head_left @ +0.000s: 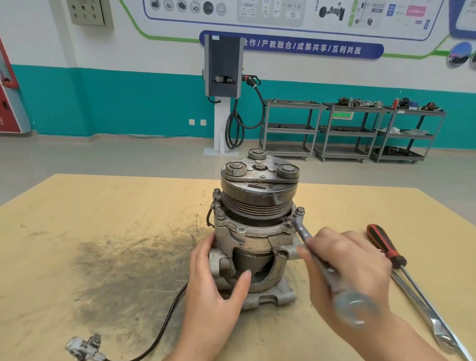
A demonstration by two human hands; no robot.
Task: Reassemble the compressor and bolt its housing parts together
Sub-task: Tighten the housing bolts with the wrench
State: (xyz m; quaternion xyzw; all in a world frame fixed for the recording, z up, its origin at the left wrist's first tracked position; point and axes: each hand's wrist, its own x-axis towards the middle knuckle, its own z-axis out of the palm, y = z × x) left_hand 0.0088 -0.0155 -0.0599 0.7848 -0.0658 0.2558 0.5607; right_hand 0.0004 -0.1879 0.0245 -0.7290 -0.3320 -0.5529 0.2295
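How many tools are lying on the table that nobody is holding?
2. A red-and-black screwdriver lies right of the compressor; a long wrench lies beside it, nearer the table edge. More may be out of view.

Grey, grimy compressor (pixel 256 228) on a tan, black-smudged table (pixel 97 241); red-and-black screwdriver (pixel 385 246); silver wrench (pixel 325 261).

I see bright, even indoor light with only soft shadows on the table (pixel 70 228). The wrench (pixel 328 269) head at five o'clock is smeared by motion blur. Wide-angle bending curves the table edges and wall (pixel 146 102) lines toward the frame's borders.
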